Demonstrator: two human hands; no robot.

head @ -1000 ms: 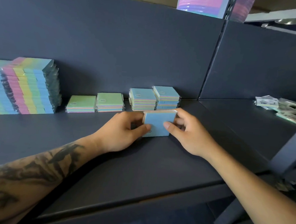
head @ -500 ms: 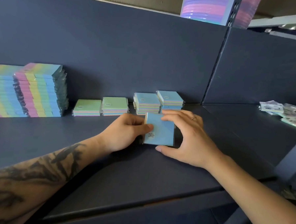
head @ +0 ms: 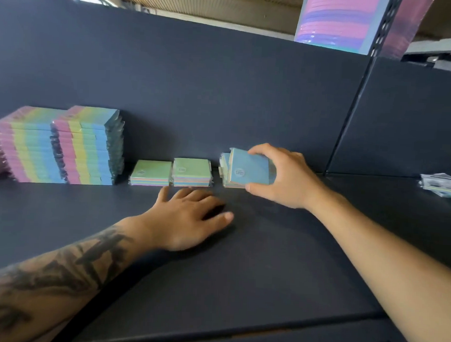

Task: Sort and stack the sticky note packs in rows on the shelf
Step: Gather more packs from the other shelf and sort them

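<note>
The right hand (head: 284, 176) gripped a blue sticky note pack (head: 249, 167), tilted over the blue stack (head: 225, 174) — likely for stacking; the left hand (head: 188, 218) lay flat, fingers spread, on the shelf (head: 266, 264).

A stationery shop: dark retail shelf (head: 239, 276) with a slotted upright (head: 381, 24), stocked with wrapped sticky note packs (head: 84, 147) (many identical).

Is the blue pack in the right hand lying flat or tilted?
Tilted: the blue pack stands on edge in the right hand, its face toward the camera.
</note>
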